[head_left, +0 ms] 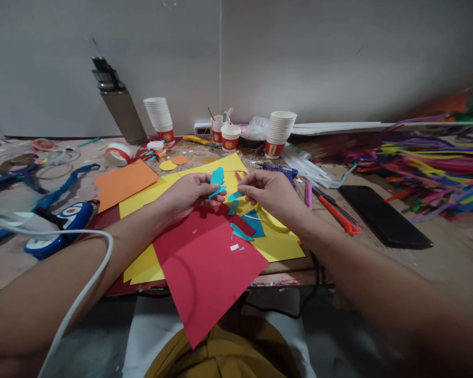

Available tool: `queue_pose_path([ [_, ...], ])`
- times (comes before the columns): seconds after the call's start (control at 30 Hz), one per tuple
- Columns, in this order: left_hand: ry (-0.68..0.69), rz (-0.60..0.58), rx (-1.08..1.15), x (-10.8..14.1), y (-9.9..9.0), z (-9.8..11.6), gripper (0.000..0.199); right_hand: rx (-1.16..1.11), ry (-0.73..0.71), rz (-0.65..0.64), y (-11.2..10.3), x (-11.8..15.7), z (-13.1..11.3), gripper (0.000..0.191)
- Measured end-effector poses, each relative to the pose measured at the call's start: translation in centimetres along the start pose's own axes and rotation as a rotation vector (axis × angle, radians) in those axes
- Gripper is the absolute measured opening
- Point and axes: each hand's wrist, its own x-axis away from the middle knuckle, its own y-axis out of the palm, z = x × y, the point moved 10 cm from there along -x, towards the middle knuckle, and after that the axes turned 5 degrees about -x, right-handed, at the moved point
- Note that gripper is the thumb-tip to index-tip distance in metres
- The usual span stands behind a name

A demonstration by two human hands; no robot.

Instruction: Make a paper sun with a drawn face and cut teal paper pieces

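My left hand [193,195] is closed on blue paper cutouts [217,179], rounded petal-like shapes held between thumb and fingers. Across from it, my right hand [263,190] pinches a smaller blue paper piece [235,196]. The two hands are close but apart, above a red paper sheet [208,257] that overhangs the table's front edge. Beneath lie yellow paper sheets [281,247]. Blue paper scraps [241,232] and a darker blue piece [258,224] rest just below my right hand.
Stacked paper cups [280,134] stand at the back, with a leaning bottle [122,113] on the left. To the right lie a red-handled cutter [339,212], a black phone [384,216] and colourful pipe cleaners [437,168]. A white cable [102,257] crosses my left forearm.
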Motion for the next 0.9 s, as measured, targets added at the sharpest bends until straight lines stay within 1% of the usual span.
queue_pose_path([
  [0.1,0.009,0.034,0.005,-0.3,-0.7,-0.1,0.008,0.100,-0.034,0.062,-0.9,0.1,-0.5,0.010],
  [0.17,0.003,0.043,-0.003,-0.3,-0.7,-0.1,0.007,0.170,-0.049,0.088,-1.3,0.1,-0.4,0.012],
  [0.27,-0.008,0.046,-0.011,-0.1,-0.6,-0.2,0.007,0.212,-0.069,0.030,-0.7,-0.1,0.0,0.011],
  [0.33,-0.015,0.043,-0.009,-0.1,-0.4,-0.1,0.006,0.174,-0.048,-0.010,-0.1,-0.1,0.4,0.009],
  [0.43,-0.015,0.021,0.004,0.0,-0.1,0.0,0.004,0.029,0.027,0.000,0.1,-0.1,1.0,0.005],
  [0.5,-0.005,0.011,0.019,-0.1,0.0,0.0,0.004,-0.025,0.059,0.005,0.2,0.0,1.1,0.009],
  [0.7,-0.012,-0.008,0.030,0.1,0.5,-0.2,0.005,-0.083,0.016,-0.022,0.6,-0.2,1.0,0.010],
  [0.8,-0.016,-0.032,0.030,0.2,1.0,-0.3,0.006,0.005,0.012,-0.068,1.2,-0.2,1.3,0.015],
  [0.9,0.002,-0.047,0.050,0.3,1.1,-0.1,0.010,0.267,-0.074,-0.120,1.6,0.1,0.5,0.019],
])
